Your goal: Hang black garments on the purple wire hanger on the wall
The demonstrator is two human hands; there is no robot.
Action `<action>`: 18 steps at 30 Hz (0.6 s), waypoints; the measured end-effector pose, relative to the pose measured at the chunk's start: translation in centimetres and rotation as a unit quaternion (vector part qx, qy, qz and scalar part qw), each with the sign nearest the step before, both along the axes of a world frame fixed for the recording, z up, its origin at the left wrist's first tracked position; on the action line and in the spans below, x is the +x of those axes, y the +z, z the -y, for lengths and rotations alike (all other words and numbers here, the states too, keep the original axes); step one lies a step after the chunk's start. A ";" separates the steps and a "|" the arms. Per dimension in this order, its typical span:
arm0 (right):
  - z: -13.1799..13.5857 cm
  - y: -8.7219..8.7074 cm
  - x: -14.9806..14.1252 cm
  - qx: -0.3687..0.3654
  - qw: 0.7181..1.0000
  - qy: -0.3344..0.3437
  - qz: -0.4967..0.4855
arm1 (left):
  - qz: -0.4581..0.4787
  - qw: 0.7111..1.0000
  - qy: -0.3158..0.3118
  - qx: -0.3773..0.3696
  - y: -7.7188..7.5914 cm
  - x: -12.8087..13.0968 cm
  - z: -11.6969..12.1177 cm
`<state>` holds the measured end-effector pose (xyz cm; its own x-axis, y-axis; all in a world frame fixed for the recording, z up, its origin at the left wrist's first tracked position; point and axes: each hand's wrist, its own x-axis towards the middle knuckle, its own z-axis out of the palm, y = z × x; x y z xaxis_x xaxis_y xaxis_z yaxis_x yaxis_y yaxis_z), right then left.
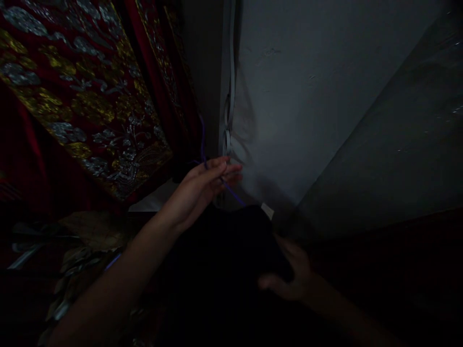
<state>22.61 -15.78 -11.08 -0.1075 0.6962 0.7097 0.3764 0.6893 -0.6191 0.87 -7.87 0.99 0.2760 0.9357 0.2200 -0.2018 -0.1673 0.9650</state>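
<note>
The scene is very dark. A thin purple cord (pixel 234 191) runs over and through my left hand (pixel 208 180), whose thumb presses against its long, partly stretched fingers. One end of the cord slants down to a large black item (pixel 231 255) in front of me. My right hand (pixel 294 270) grips the right edge of that item, thumb on the near side and fingers behind. Its kind is lost in the darkness; it looks soft. A small pale tag (pixel 267 211) sticks out at its top right.
Red cloth (pixel 90 96) with gold and silver embroidery hangs at the left. Ahead is a grey wall (pixel 307 86) with a white cable (pixel 232 62) running down it, looped partway. Several crumpled things (pixel 83 241) lie in shadow at the lower left.
</note>
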 end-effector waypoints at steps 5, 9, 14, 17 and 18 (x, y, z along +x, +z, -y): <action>1.0 2.7 -1.7 -0.155 0.929 0.285 0.177 | 0.043 0.979 -0.084 -0.181 -0.3 -3.2 2.7; -0.6 3.3 -2.7 -0.236 0.937 0.243 0.083 | -0.105 0.968 -0.107 -0.202 -0.4 -6.2 3.2; -3.5 2.7 -3.5 -0.188 0.967 0.166 0.032 | -0.284 0.958 0.022 -0.045 -0.5 -7.3 3.2; -5.3 3.1 -2.3 -0.112 0.987 0.114 0.018 | -0.346 0.935 0.062 0.038 0.0 -8.0 3.0; -6.1 3.3 -1.7 -0.092 0.993 0.079 -0.010 | -0.359 0.930 0.067 0.052 0.2 -8.4 3.1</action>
<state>20.95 -9.63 -7.76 -0.2124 0.7895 0.5758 0.2599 0.6137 -0.7456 -7.50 -10.98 1.17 0.2684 0.9564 0.1148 0.5171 -0.2436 0.8205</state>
